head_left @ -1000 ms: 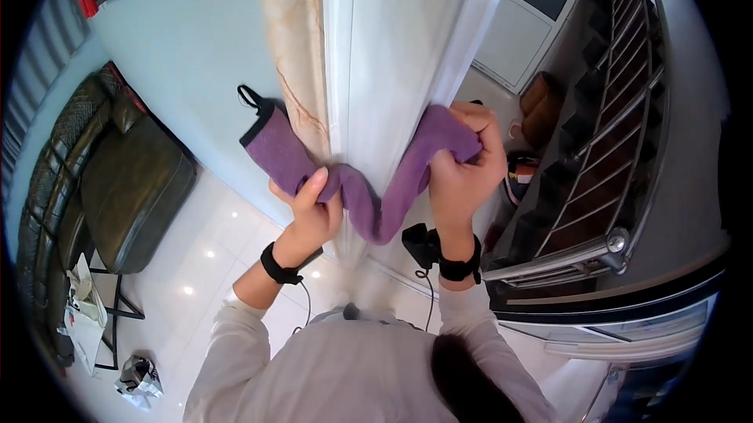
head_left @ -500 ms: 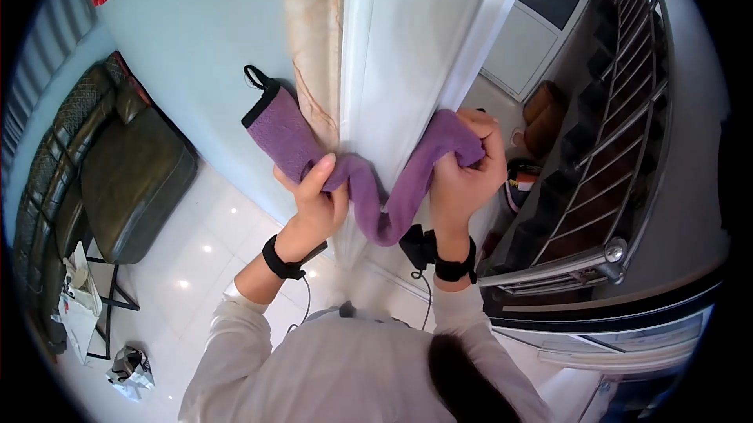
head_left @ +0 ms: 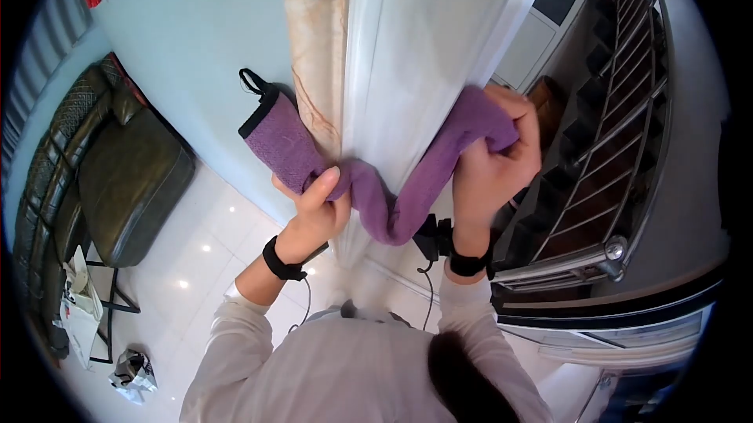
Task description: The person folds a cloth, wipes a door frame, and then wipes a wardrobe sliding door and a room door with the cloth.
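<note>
While both hands grip it, the purple cloth (head_left: 426,186) hangs in a sagging curve between them, in front of the white door frame (head_left: 439,38). The left hand (head_left: 318,203) pinches it, thumb on top, below the end edged with black trim (head_left: 260,111); the right hand (head_left: 506,152) is closed on the other end. Slack looks like the main risk: should either grip loosen, the weight of the sag could drag that end free — and the cloth could drop to the tiled floor (head_left: 212,289). The thin cable (head_left: 431,297) by the right wrist strap (head_left: 469,266) hangs near the fold and might snag it. Hidden are the fingers behind the cloth and whatever is bunched in the right palm — and whether the cloth touches the frame, I cannot tell. The frame's top is cut off.
</note>
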`<act>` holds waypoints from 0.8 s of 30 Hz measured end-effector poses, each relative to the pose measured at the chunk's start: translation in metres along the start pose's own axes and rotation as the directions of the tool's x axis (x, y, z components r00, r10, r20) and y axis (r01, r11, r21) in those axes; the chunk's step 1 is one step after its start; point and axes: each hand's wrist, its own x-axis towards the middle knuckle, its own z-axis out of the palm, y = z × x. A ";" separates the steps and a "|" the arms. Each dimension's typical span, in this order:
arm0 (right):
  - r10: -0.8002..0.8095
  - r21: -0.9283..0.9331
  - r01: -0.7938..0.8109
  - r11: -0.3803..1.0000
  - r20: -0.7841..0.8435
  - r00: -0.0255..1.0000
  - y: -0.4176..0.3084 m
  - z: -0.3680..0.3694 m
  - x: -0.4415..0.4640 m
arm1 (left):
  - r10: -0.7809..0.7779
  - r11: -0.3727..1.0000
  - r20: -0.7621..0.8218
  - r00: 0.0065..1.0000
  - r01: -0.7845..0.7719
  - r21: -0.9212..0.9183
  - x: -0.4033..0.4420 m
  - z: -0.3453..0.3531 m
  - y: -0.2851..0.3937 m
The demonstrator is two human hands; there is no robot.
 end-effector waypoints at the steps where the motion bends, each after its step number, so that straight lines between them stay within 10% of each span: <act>1: 0.012 0.017 -0.012 1.000 -0.011 1.000 -0.003 0.002 0.004 | -0.001 1.000 0.010 1.000 0.001 -0.002 0.000 0.000 0.000; 24: 0.084 -0.047 -0.084 0.995 0.012 0.996 0.024 -0.006 -0.050 | -0.065 0.997 -0.110 0.992 0.068 0.023 -0.009 0.002 0.020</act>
